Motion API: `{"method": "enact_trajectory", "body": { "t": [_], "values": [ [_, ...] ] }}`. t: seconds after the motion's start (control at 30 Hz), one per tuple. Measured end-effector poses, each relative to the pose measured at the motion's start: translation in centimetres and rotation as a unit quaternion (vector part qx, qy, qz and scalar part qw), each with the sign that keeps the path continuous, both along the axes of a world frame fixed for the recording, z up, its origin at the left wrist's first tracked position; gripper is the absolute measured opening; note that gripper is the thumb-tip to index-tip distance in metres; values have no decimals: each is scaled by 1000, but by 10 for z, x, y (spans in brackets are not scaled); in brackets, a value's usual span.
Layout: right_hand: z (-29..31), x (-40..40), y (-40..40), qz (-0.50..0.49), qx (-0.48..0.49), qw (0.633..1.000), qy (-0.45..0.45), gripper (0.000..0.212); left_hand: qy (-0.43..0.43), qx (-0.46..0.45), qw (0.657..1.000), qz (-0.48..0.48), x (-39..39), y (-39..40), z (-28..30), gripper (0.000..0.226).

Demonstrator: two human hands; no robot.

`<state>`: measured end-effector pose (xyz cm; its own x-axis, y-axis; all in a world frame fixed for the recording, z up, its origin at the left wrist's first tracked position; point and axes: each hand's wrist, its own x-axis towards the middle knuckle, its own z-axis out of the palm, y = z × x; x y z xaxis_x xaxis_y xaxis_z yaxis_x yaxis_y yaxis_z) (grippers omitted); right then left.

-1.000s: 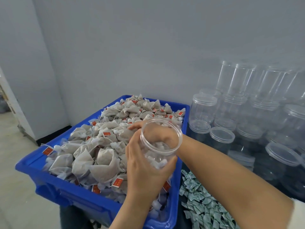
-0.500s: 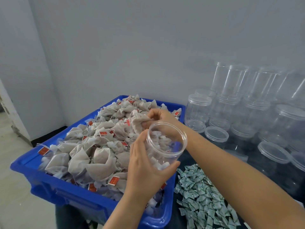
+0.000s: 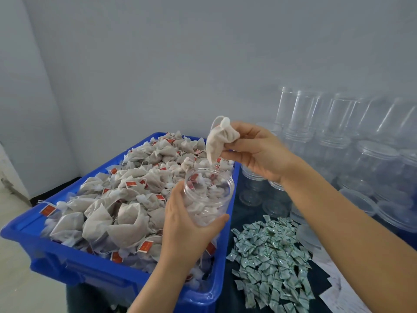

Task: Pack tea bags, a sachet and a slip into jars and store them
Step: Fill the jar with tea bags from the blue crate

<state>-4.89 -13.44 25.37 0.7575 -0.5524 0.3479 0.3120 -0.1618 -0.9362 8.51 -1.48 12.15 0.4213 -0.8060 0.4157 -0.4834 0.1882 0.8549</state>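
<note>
We note the left hand [image 3: 187,231] gripping the jar [image 3: 208,195]; the right hand [image 3: 255,150] pinches a tea bag [image 3: 220,138] over its mouth: lower it centred, then release.

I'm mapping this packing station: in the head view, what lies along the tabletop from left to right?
Blue crate heaped with tea bags → open jar held by the left hand → pile of green sachets → paper slips → clear jars.
</note>
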Motion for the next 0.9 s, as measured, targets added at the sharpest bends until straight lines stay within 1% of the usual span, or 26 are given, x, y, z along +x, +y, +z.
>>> {"method": "enact_trajectory", "body": {
  "t": [0.1,0.17,0.27,0.3,0.33,0.37,0.43,0.5,0.6,0.67,0.77,0.83,0.9],
  "values": [
    [-2,-8,9,-23,-55,997,47,33,27,-1,1000,-7,0,0,0,104],
    [-5,-10,14,-52,-105,990,84,37,28,-1,1000,-9,-1,1,0,106],
    [-8,-9,24,-105,-188,966,143,36,20,5,1000,-4,-2,1,1,109],
    [-10,-8,27,-126,-229,949,173,32,19,6,1000,-2,-2,1,1,110],
    [-11,-6,30,-152,-279,924,211,25,19,7,1000,-1,-2,1,1,110],
    [-11,-5,33,-177,-334,891,251,20,19,7,1000,0,-2,1,2,110],
    [-8,-1,39,-207,-437,812,326,19,11,8,1000,1,-3,0,1,105],
    [-4,4,46,-207,-492,748,396,19,-2,3,1000,2,-4,0,1,102],
    [0,16,54,-198,-529,675,475,17,-9,-2,1000,4,-4,0,2,101],
    [1,24,56,-199,-546,643,499,14,-9,-4,1000,1,-4,0,3,102],
    [-1,35,55,-177,-547,621,533,35,-14,-16,1000,-8,-5,1,4,102],
    [-3,42,53,-140,-552,598,564,38,-18,-20,1000,-15,-5,1,4,104],
    [-6,47,51,-102,-546,582,593,38,-14,-24,999,-18,-6,2,5,103]
  ]
}}
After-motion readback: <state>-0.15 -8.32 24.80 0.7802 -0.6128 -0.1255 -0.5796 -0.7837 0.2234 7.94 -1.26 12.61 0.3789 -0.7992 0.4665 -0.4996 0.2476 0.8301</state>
